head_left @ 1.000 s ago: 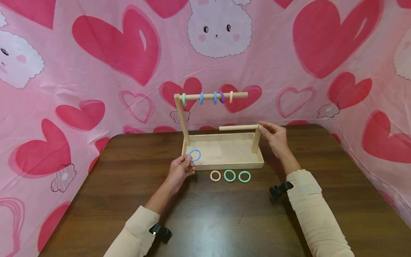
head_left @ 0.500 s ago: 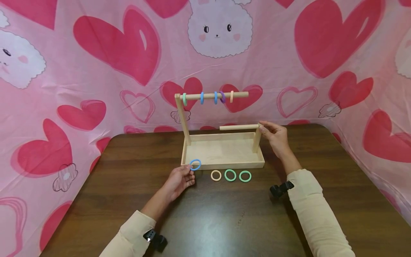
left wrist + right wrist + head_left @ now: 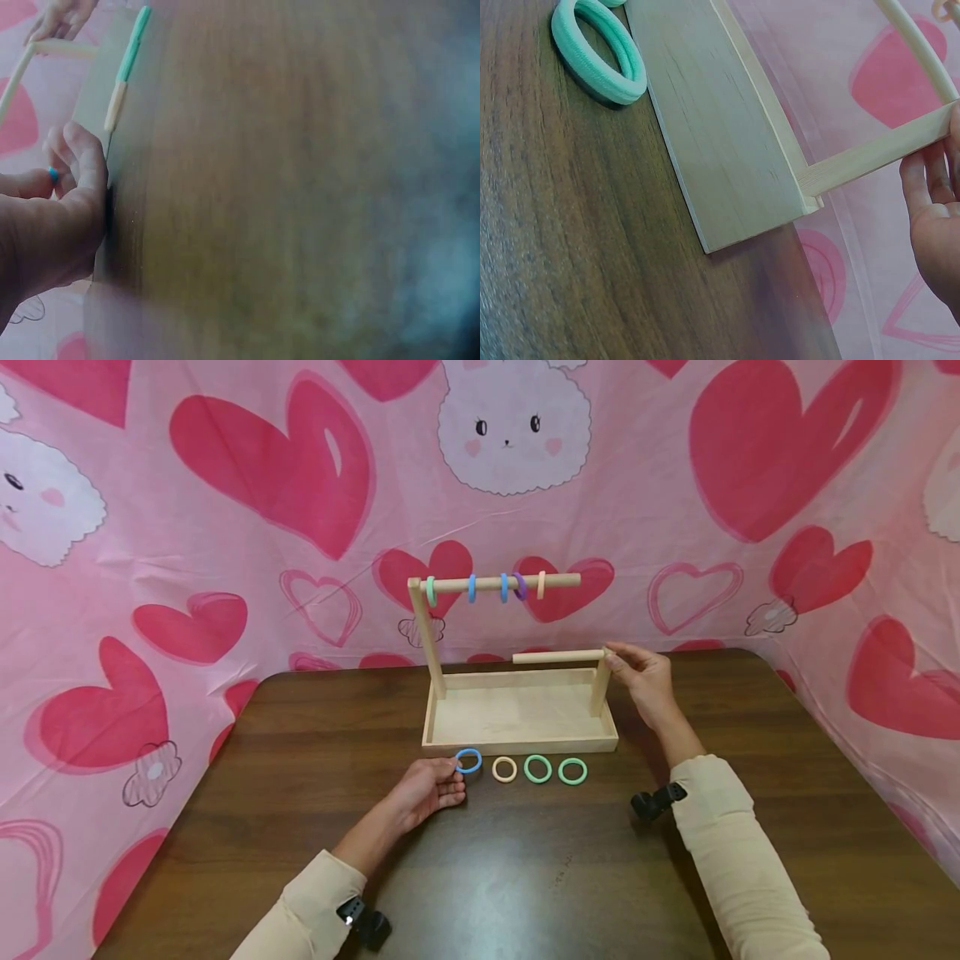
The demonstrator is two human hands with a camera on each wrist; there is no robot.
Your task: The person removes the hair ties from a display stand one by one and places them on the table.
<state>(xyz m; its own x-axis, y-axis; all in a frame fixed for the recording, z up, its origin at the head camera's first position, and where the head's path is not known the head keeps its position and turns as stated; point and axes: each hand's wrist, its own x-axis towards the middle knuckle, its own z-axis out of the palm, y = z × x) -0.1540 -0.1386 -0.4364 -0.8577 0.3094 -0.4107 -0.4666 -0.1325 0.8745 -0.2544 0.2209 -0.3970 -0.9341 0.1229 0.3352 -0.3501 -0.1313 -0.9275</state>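
Note:
In the head view my left hand (image 3: 426, 793) pinches a blue hair tie (image 3: 470, 772) between thumb and fingers, low in front of a wooden rack (image 3: 519, 748). Just right of it lie a peach hair tie (image 3: 505, 782) and two green hair ties, the nearer one (image 3: 538, 782) and the farther one (image 3: 573, 783), in a row. My right hand (image 3: 645, 681) grips the top of the rack's short right post (image 3: 600, 692). In the left wrist view only a bit of the blue hair tie (image 3: 53, 174) shows between the fingers.
The rack's tall left post carries an upper bar (image 3: 487, 584) with several hair ties, among them a purple one (image 3: 521, 587). A shorter lower bar (image 3: 558, 657) points left from the right post. Everything stands on a dark wooden table (image 3: 480, 868) before a pink heart-patterned cloth (image 3: 630, 510).
My left hand has brought the blue hair tie down and toward me, from over the tray's left end to the tabletop beside the peach one. The right hand stays on the post.

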